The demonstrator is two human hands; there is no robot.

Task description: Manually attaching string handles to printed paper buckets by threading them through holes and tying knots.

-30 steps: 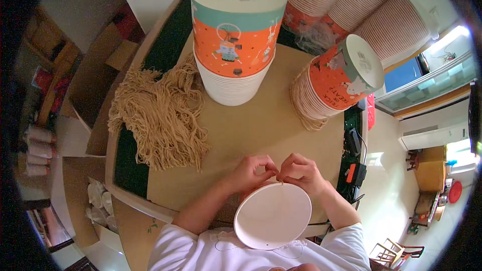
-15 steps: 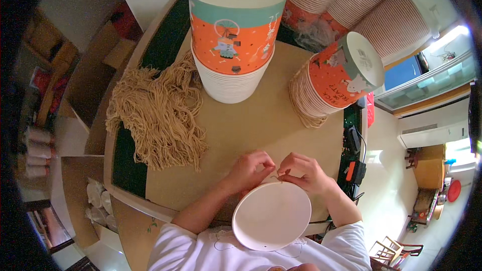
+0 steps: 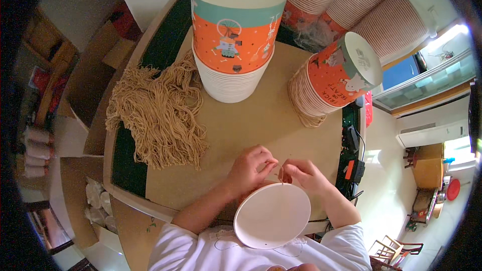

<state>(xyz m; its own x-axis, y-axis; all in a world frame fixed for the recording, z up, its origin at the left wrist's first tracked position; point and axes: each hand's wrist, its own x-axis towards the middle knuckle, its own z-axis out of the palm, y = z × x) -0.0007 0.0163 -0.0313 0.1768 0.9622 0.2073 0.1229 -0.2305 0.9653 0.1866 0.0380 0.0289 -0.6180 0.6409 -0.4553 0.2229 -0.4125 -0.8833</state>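
The left hand's [image 3: 248, 169] thumb and fingertips were pinched together on a thin cord [image 3: 281, 176], and the right hand's [image 3: 306, 174] curled fingers closed on it too; the cord's ends vanished among the fingertips, too fine to follow. The cord met the rim of a white-lined paper bucket [image 3: 272, 216], which was just below the fingers, its mouth facing up and its outer wall mostly hidden. A small dark hole showed on the rim farthest from them.

Left of and beyond the fingers, a heap of tan cords [image 3: 160, 115] lay tangled on the desk [image 3: 126, 168], single strands hard to separate. Straight beyond stood a tall upturned bucket stack [image 3: 233, 45], all but its top bucket covered. To the right leaned a smaller stack [image 3: 334, 78], its lower left blurred by strands. Farthest off, more stacks [image 3: 354, 2] were cut off above.
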